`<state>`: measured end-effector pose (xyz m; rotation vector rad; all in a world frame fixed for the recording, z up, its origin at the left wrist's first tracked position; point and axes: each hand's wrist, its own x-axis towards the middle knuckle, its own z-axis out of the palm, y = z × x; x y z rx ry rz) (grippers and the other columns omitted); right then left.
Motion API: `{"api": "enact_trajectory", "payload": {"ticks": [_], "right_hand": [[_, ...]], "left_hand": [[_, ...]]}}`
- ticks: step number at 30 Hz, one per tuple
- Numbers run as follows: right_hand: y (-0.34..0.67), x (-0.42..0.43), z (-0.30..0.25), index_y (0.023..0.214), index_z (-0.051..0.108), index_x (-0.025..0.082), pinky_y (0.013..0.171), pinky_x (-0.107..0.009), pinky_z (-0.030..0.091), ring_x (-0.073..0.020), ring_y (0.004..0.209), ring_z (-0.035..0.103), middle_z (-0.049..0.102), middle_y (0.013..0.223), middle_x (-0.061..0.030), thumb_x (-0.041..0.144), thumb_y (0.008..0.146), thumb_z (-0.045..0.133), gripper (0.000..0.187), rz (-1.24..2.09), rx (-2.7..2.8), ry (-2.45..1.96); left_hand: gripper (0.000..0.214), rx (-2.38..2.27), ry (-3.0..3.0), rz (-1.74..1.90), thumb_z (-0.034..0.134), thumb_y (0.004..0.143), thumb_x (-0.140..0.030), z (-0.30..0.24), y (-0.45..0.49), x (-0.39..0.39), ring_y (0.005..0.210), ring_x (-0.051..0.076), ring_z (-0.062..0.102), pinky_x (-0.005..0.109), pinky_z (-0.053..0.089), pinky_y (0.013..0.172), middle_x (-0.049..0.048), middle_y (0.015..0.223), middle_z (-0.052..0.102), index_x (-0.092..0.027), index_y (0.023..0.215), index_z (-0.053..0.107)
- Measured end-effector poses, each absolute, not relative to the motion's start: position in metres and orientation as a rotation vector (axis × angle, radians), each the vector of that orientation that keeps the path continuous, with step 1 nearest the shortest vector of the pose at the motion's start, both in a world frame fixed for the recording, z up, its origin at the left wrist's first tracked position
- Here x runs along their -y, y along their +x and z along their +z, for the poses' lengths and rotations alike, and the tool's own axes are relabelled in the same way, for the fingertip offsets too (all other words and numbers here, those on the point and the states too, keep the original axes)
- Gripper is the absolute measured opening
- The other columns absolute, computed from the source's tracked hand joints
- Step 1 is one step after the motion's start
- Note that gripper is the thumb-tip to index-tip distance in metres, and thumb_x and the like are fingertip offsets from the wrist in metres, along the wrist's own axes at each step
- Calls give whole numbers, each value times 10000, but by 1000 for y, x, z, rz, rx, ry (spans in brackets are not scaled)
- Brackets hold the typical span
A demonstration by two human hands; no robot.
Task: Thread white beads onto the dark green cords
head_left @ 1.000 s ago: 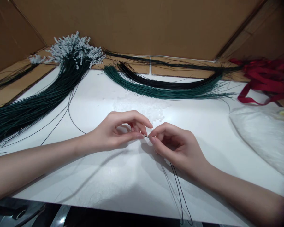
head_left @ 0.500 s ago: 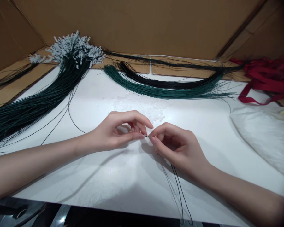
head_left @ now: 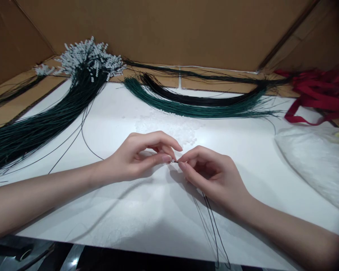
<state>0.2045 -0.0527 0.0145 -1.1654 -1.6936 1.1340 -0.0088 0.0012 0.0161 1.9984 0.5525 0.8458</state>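
Over the white tabletop (head_left: 107,226), my two hands meet near the middle. Thumb and fingertips of my left hand (head_left: 147,154) pinch at a tiny white bead (head_left: 173,161) on the tip of a dark wire. My right hand (head_left: 211,169) grips that dark wire (head_left: 215,241) between thumb and index finger, close behind the bead. Two thin lengths of it trail below the right hand to the table's front edge. Just beyond the fingers lies a scatter of translucent white beads (head_left: 169,126). How many beads are on the wire is partly hidden by my left fingers.
At left lies a thick bundle of green wires (head_left: 45,116) with white beaded tips (head_left: 87,60). Curved bundles of green wire (head_left: 186,109) and black wire (head_left: 197,99) lie behind. Red ribbon (head_left: 316,98) and a clear plastic bag (head_left: 319,162) sit right. Cardboard walls (head_left: 172,30) enclose the back.
My left thumb has shifted slightly up and back from the wire tip, and a white bead shows more plainly between the fingertips. My right hand stays nearly still.
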Motion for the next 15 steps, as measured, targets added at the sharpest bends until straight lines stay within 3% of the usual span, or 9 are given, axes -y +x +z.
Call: {"api": "enact_trajectory", "payload": {"ticks": [15], "right_hand": [[205, 53, 17, 862, 628, 159, 466, -217, 364, -81, 515, 475, 518, 592, 45, 179, 913, 585, 69, 1130, 1712, -1157]], "left_hand": [[235, -556, 1958, 820, 659, 900, -108, 15, -9, -2, 863, 112, 698, 185, 560, 790, 44, 934, 712, -139, 1132, 634]]}}
